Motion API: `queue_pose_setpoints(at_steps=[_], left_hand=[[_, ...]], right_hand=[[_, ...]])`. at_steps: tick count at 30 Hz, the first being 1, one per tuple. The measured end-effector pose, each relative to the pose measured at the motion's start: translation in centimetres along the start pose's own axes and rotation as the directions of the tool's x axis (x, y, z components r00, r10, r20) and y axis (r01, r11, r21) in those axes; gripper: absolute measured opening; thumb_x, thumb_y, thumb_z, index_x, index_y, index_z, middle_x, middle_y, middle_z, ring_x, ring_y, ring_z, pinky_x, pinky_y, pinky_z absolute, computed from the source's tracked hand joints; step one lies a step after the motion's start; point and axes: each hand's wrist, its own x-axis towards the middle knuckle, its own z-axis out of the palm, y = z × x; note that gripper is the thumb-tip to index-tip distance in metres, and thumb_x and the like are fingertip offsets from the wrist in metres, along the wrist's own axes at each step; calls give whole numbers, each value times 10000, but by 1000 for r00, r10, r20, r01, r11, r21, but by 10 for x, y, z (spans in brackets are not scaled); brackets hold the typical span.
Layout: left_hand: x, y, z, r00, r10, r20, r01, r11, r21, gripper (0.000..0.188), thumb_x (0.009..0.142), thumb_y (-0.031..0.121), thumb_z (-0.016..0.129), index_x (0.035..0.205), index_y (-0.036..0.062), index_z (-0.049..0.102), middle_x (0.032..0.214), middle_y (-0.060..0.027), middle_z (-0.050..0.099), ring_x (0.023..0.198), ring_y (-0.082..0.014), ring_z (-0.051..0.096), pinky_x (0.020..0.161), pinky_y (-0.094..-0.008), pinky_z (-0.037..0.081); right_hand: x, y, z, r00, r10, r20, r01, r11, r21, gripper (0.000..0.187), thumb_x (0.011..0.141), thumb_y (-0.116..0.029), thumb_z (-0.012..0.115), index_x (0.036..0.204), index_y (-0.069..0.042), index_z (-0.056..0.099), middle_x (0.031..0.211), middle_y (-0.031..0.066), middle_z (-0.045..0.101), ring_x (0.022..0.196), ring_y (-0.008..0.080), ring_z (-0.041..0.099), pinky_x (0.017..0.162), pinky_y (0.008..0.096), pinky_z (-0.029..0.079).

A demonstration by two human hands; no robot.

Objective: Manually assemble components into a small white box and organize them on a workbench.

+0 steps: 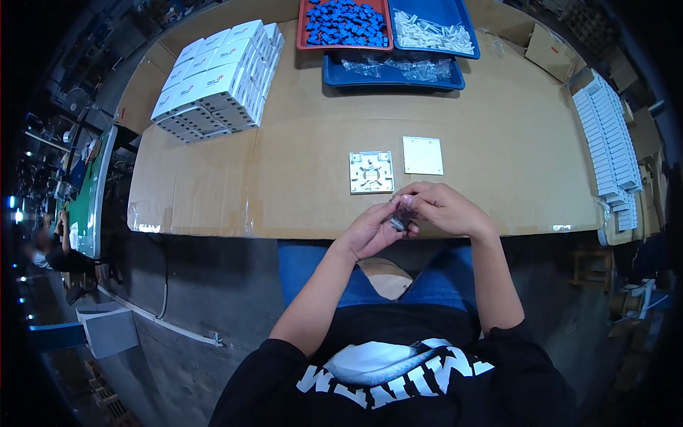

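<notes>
Near the front edge of the cardboard-covered table, both my hands are closed around a small clear plastic bag (403, 216) with something pale inside. My left hand (371, 229) supports it from the left, palm turned up. The fingers of my right hand (445, 206) pinch its upper part from the right, partly hiding it. Just beyond my hands lies an open white square box base (371, 173), with molded fittings showing inside. To its right, a flat white square cover (422, 156) rests separately on the cardboard.
At the back, a red tray (302, 32) holds blue parts and a blue tray (475, 44) holds white pieces. A lower blue tray (391, 84) contains clear bags. White boxes (213, 71) are stacked at left; more white pieces (607, 135) line the right edge.
</notes>
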Motion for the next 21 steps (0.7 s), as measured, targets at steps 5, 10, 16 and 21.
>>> queue_pose_setpoints(at_steps=[5,10,16,21], left_hand=[[-1,-2,-3,1000,-8,-10,8,1000,20,409,1108,350,466,1339,23,550,1147,-115,642,1005,-257,649,949,-401,528],[-2,-2,0,1000,-11,8,11,999,-34,405,1109,351,466,1333,27,556,1149,-112,645,1007,-262,650,948,-400,528],[1,0,-3,1000,-10,21,11,1000,-27,405,1121,350,431,1349,38,551,1178,-124,649,1007,-264,649,950,-399,526],[2,10,10,998,-2,59,6,997,-72,483,1134,365,363,1429,10,507,1207,-142,648,1001,-249,646,949,-381,525]], right_hand=[[0,-6,0,996,44,76,-29,982,-184,370,1117,-229,461,1129,72,677,1057,109,689,930,165,657,881,313,532],[0,8,1,999,5,41,-4,1000,-19,368,1113,-245,480,1153,68,669,977,95,694,832,145,656,800,310,545],[3,4,-1,997,13,72,-12,1000,-14,369,1113,-257,488,1169,58,672,911,82,705,774,136,665,769,307,564],[8,6,-31,996,-37,-78,37,999,-5,354,1102,-237,504,1171,54,693,980,80,731,912,153,682,893,326,552]])
